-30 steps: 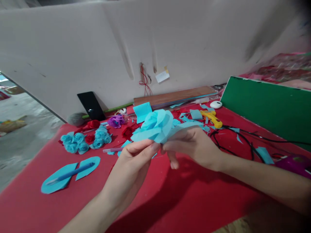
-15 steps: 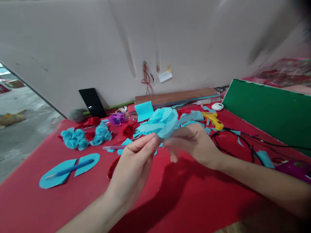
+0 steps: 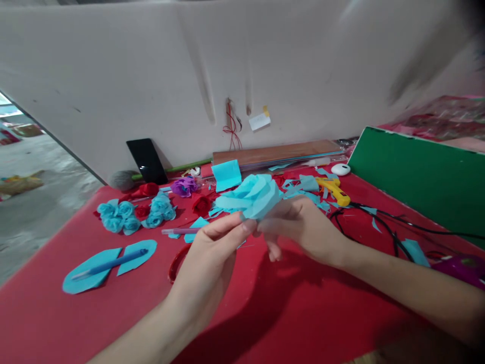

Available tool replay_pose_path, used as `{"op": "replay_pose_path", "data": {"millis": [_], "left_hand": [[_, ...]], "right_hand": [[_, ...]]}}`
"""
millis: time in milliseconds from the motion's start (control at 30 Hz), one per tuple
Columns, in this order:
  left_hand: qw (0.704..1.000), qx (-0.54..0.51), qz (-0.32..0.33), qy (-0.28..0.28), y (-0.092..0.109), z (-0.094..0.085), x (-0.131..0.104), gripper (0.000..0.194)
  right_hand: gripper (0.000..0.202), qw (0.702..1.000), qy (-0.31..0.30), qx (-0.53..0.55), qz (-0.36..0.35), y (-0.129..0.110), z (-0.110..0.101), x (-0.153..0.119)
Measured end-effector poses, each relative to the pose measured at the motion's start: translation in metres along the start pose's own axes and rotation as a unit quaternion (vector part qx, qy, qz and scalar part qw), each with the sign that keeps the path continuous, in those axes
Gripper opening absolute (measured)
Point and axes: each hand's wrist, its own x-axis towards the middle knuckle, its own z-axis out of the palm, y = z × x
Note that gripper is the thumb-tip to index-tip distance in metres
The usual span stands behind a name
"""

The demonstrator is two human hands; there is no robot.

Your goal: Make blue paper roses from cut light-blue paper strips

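The light-blue paper rose (image 3: 252, 196) is held above the red tabletop (image 3: 303, 313), just over the fingertips of both hands, its axis from base to petals running roughly upright with the bloom on top. The left hand (image 3: 214, 247) is nearer its underside: thumb and index finger are pinched together at the base, from the lower left. The right hand (image 3: 308, 230) is at the base's right side, fingers bent; their tips blur, so I cannot tell whether they grip. Beyond it lies a yellow glue gun (image 3: 333, 190)
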Motion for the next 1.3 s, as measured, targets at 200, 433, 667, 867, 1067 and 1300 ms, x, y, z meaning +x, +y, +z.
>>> {"op": "replay_pose_path", "data": {"millis": [200, 433, 667, 867, 1067, 1300], "left_hand": [[0.999, -0.005, 0.003, -0.041, 0.001, -0.001, -0.001, 0.020], [0.999, 0.027, -0.009, -0.039, 0.003, -0.003, 0.001, 0.021], [0.997, -0.069, 0.018, -0.019, 0.008, -0.001, -0.001, 0.018], [0.998, -0.016, 0.009, -0.062, 0.010, -0.006, 0.002, 0.018], [0.994, -0.013, 0.040, -0.098, 0.003, -0.008, 0.006, 0.017], [0.994, -0.010, 0.052, -0.094, -0.006, -0.011, 0.006, 0.015]], "right_hand": [[0.024, 0.998, -0.021, 0.038, 0.045, -0.004, 0.001, -0.003], [0.034, 0.995, 0.030, -0.094, 0.000, -0.009, 0.007, -0.009], [0.023, 0.995, 0.039, -0.060, -0.062, 0.000, 0.004, -0.005], [0.022, 0.998, 0.000, 0.008, -0.063, 0.005, -0.001, -0.004], [0.022, 0.995, -0.048, 0.073, -0.039, 0.006, 0.002, -0.005], [0.021, 0.993, -0.075, 0.087, -0.024, 0.007, 0.005, -0.006]]}}
